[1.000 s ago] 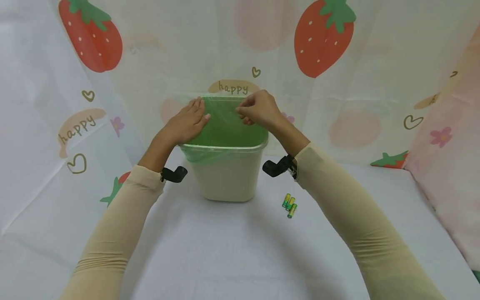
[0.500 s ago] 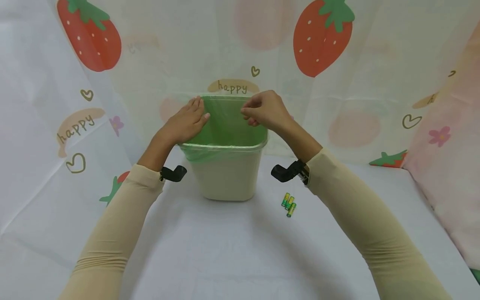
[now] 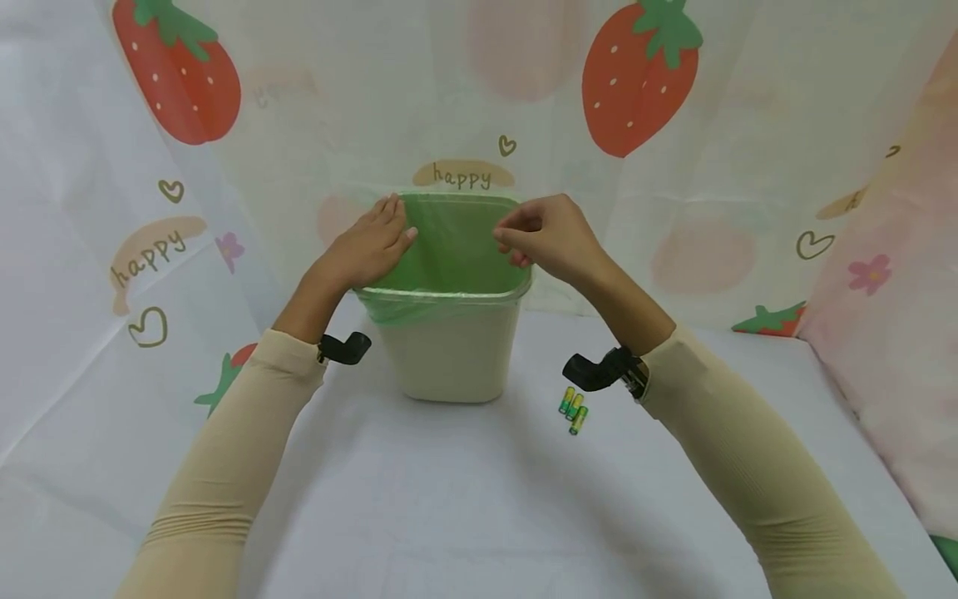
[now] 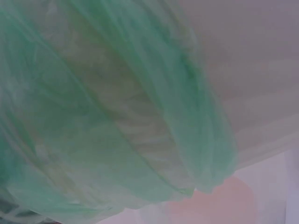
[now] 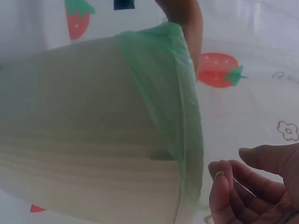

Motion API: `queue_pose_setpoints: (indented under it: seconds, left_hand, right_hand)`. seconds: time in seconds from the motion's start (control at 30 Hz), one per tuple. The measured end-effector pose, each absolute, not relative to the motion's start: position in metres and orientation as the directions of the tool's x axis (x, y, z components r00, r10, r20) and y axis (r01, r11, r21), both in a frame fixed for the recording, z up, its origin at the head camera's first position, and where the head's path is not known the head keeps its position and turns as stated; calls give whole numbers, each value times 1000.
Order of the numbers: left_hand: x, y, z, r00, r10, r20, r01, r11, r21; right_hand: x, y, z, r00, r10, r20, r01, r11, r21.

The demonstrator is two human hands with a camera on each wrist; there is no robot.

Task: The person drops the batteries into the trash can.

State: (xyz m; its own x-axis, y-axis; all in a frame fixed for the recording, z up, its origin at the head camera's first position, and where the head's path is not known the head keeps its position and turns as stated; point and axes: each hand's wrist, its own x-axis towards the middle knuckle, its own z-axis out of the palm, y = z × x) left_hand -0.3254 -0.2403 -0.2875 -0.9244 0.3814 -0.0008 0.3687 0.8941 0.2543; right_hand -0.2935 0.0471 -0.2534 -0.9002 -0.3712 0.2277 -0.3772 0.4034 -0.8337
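A pale cream trash bin [image 3: 452, 358] stands upright on the white cloth. Its green plastic trash bag [image 3: 456, 249] lines the inside and folds over the front and left rim. My left hand [image 3: 367, 249] rests over the left rim on the bag, fingers extended. The left wrist view shows wrinkled bag film [image 4: 79, 149] over the bin wall. My right hand [image 3: 557, 237] hovers at the far right rim. In the right wrist view, the right hand [image 5: 261, 186] has loosely bent fingers, thumb apart from them, and holds nothing visible; the bag edge [image 5: 191, 135] lies beside it.
Small green-and-yellow batteries [image 3: 574, 409] lie together on the white cloth [image 3: 449, 499], right of the bin. Behind the bin hangs a strawberry-print curtain [image 3: 419, 108]. A black wrist camera [image 3: 346, 348] sits on my left wrist and another black camera [image 3: 595, 372] on my right.
My right hand has moved right and slightly down, from over the bin's opening to its right rim. My left hand stays in place on the left rim.
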Motion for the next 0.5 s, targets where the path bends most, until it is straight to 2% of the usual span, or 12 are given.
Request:
queue_pose_setpoints:
  seconds: [0.5]
  left_hand:
    - [-327,-241,-289,-924,383,9,373,891,259]
  right_hand:
    - [-273,80,-266,-930,-289,226,-327,374,-868]
